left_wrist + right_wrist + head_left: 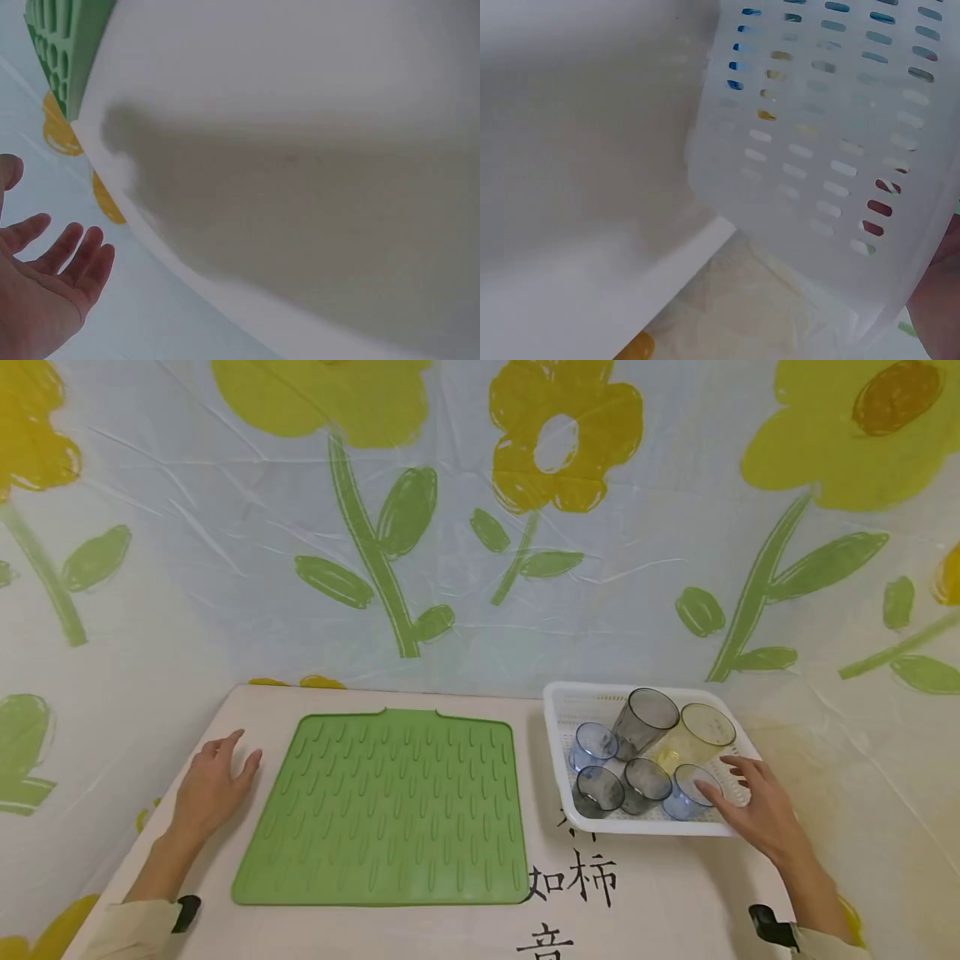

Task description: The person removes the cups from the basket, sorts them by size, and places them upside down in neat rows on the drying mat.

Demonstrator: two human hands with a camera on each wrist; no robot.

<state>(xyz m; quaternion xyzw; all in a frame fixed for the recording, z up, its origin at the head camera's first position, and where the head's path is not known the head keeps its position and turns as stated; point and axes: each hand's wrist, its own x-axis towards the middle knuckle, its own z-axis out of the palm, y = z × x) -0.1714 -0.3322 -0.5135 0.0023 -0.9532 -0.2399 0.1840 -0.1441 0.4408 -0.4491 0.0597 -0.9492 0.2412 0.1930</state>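
Note:
My right hand (767, 814) reaches over the right rim of a white plastic basket (558, 760), fingers spread and thumb tip at a small blue glass (686, 793); whether it touches the glass I cannot tell. Seen from the right wrist, the basket's slotted side (802, 172) hides most of that hand. Beside this glass stand two small grey glasses, a tall grey glass (645, 718), a tall yellow glass (705, 735) and another small blue glass (594, 745). My left hand (212, 785), fingers loosely bent and holding nothing, hovers left of a green ridged mat (390, 810).
Both mat and basket lie on a pale table (375, 935) with black printed characters (592, 878) near its front. Behind and at the sides hangs a cloth (465, 627) with yellow flowers. The table's left edge runs beneath my left arm.

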